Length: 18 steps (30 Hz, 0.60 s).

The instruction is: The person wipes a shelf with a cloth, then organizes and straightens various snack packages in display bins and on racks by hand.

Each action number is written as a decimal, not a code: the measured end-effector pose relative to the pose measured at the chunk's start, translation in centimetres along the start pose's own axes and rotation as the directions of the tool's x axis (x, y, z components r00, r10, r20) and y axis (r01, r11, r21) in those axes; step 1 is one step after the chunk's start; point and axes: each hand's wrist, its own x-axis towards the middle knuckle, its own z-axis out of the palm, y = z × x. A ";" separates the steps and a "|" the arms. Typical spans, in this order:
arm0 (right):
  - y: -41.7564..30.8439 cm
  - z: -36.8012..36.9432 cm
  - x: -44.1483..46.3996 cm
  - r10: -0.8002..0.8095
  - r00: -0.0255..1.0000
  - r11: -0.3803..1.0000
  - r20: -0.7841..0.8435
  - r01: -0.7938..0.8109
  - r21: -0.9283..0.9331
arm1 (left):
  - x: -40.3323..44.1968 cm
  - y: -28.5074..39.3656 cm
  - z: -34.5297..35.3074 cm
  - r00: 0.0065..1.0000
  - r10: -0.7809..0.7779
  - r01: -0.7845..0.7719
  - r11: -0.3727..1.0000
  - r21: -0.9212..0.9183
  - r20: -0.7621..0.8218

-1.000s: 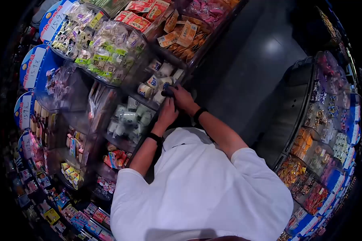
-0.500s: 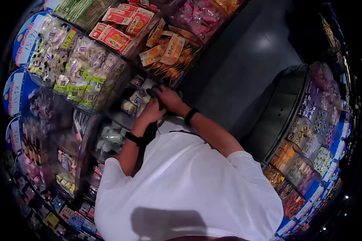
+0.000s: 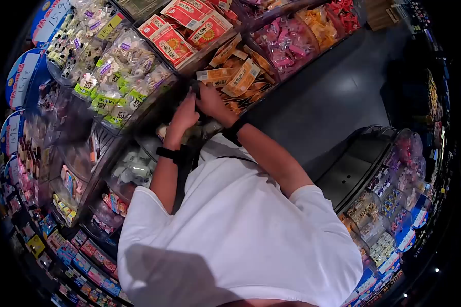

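Note:
My left hand (image 3: 185,115) and my right hand (image 3: 209,101) are close together at the front edge of the candy bins. Between their fingertips is a small dark object (image 3: 195,88), too dim to name. Both hands have closed fingers. Just right of them is a bin of orange packets (image 3: 242,78); red packets (image 3: 206,25) lie beyond. Clear bags with green labels (image 3: 119,97) fill the bin to the left. Below my left wrist, white packaged items (image 3: 134,169) sit in another bin.
Pink packets (image 3: 287,46) and yellow-orange packets (image 3: 320,28) fill bins at the upper right. A dark curved shelf unit (image 3: 354,166) stands to the right across the grey floor (image 3: 317,102). Blue price signs (image 3: 23,77) line the left side.
Both hands have moved up from the bin of white packets towards the red and orange packets, still close together with the dark object. The view has shifted, showing more bins at the upper right.

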 end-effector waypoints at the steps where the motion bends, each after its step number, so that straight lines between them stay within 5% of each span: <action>1: 0.8 -0.8 -1.5 -0.007 1.000 1.000 0.022 0.007 0.006 | -1.0 0.7 0.8 0.999 0.044 -0.045 0.998 0.034 0.008; 4: 2.3 -1.8 -3.7 -0.083 0.995 0.996 0.061 0.086 -0.037 | -2.7 1.9 2.7 0.997 0.066 -0.067 0.997 0.033 0.040; 8: 0.4 -1.6 -1.7 -0.019 0.994 0.991 0.107 0.033 -0.129 | -2.2 0.0 3.7 0.982 0.069 -0.058 0.996 0.063 -0.175; 11: 0.1 -0.3 -0.2 -0.047 0.998 0.994 0.042 0.051 -0.099 | 0.3 -0.5 1.9 0.981 -0.164 0.173 0.982 0.080 -0.106; 14: 0.8 -0.8 -1.3 -0.094 0.995 0.995 -0.020 0.093 -0.025 | 0.0 -0.1 3.0 0.964 -0.044 0.060 0.997 0.053 -0.262; 18: 3.8 -2.4 -4.2 -0.150 0.986 0.988 -0.076 0.152 0.021 | -2.2 2.3 4.4 0.995 -0.016 0.018 0.999 0.028 -0.096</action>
